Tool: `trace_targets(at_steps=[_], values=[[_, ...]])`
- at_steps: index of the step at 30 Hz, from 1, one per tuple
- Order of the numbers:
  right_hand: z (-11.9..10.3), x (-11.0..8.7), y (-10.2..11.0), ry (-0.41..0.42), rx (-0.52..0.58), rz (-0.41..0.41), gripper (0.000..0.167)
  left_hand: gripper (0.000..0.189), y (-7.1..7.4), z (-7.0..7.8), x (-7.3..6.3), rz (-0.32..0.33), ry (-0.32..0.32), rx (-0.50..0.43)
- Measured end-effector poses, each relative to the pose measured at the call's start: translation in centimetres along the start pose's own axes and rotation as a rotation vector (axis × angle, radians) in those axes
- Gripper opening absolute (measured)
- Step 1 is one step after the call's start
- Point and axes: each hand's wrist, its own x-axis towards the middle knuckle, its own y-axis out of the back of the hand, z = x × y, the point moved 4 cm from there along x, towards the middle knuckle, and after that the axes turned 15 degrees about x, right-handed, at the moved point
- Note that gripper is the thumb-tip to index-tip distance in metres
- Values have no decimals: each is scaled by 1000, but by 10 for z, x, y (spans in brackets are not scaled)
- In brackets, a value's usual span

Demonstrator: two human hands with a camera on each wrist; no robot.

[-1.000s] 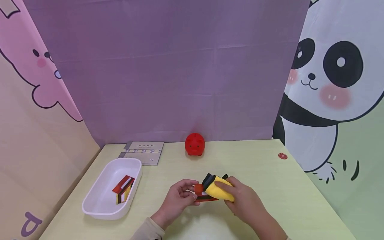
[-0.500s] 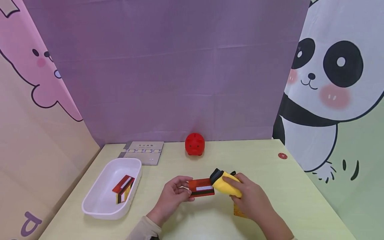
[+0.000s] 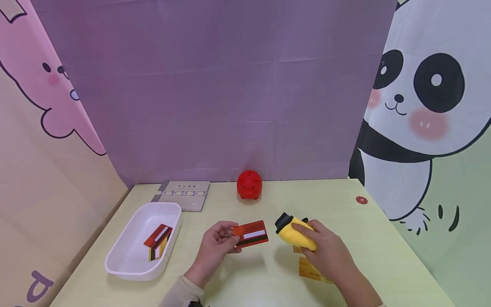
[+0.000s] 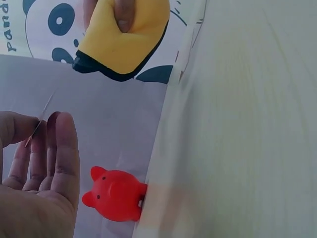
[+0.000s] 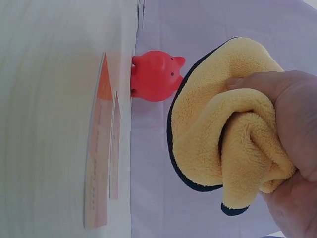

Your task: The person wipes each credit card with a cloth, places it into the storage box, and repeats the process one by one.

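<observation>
Evidently, in the head view, the left hand [image 3: 216, 244] is pinching a red card [image 3: 251, 233] between thumb and fingers above the bench [image 3: 383, 260], while the right hand [image 3: 330, 252] is gripping a bunched yellow cloth [image 3: 294, 235], its dark edge standing just apart from that card. Another red card [image 3: 156, 234] is lying partly over a yellow card [image 3: 155, 254] in the white basin [image 3: 128, 241], and two golden cards [image 3: 312, 270] are lying on the bench by the right hand, partly hidden. The work is seemingly running partway: the basin cards are forming one lot, the golden ones another, and the held one is belonging to neither; which lot is finished cannot be told.

In the left wrist view, the held card is showing nearly edge-on, the left grip clamped on it.

In the right wrist view, the right grip is squeezing the folded cloth, well clear of the two cards lying on the bench.
</observation>
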Motion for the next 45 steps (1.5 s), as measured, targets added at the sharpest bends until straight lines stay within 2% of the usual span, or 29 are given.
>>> trace_targets(at_steps=[5, 13, 19, 26, 30, 37, 45], values=[[4, 0, 5, -1, -1, 9, 62, 35, 8, 5, 0, 52, -37, 24], [8, 0, 12, -22, 9, 3, 65, 31, 29, 16, 0, 115, -101, -10], [14, 0, 17, -35, 0, -4, 65, 34, 46, 25, -4, 160, -110, -51], [22, -2, 25, -69, -5, -5, 63, 38, 63, 33, -9, 213, -129, -11], [27, -3, 30, -63, -9, 16, 63, 39, 74, 36, -14, 238, -145, 1], [33, -2, 30, -70, -20, 46, 63, 36, 105, 39, -19, 294, -165, 33], [37, -3, 25, -45, -9, 84, 65, 32, 144, 38, -26, 410, -188, 45]])
